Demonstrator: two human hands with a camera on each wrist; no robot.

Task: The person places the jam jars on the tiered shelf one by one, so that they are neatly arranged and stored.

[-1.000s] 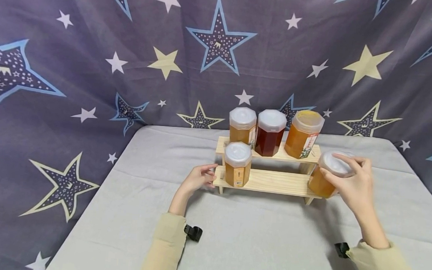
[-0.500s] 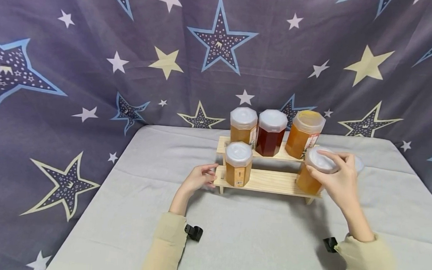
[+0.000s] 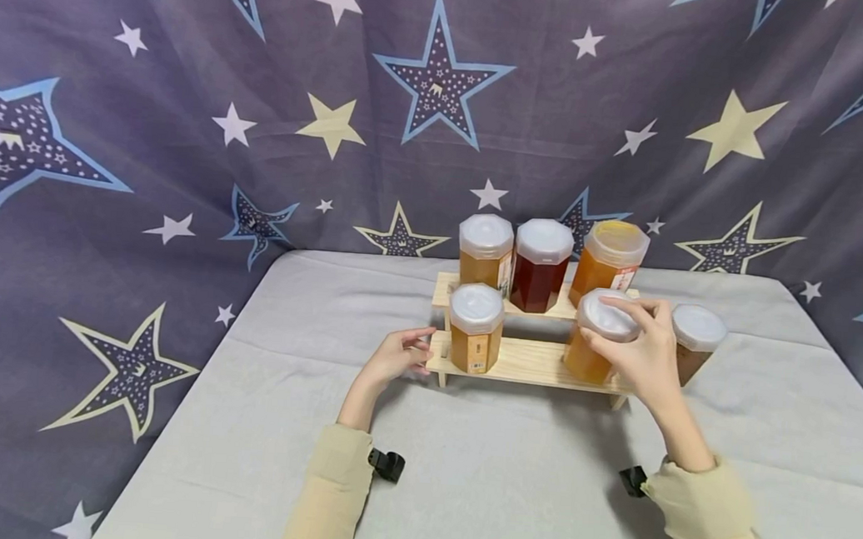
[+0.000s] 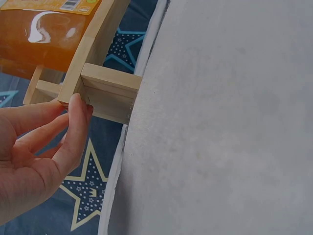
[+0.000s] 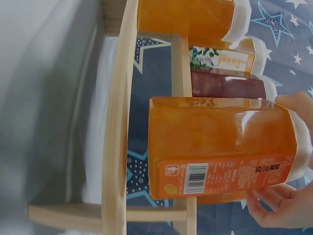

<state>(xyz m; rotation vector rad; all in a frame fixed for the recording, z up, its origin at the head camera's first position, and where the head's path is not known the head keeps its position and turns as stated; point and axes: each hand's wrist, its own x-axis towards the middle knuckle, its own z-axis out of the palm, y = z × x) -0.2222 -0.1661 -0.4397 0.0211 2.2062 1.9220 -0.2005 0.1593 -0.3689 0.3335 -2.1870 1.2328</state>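
My right hand grips the lid of an amber honey jar from above, thumb on one side and fingers on the other. In the right wrist view this honey jar is upright over the lower shelf, its base a little apart from the board. The two-tier wooden rack stands mid-table. At the rack's left end, my left hand holds the tip of the lower shelf between thumb and fingers; the left wrist view has the fingertips on the wooden end. A second honey jar sits left on that shelf.
Along the upper shelf stand a light honey jar, a dark red jar and an orange jar. Right of the rack, partly behind my right hand, is a brownish jar. A starry cloth hangs behind the grey-covered table.
The right hand has carried its honey jar leftward from the rack's right end over the lower shelf, revealing the brownish jar behind. My left hand has stayed on the shelf end.
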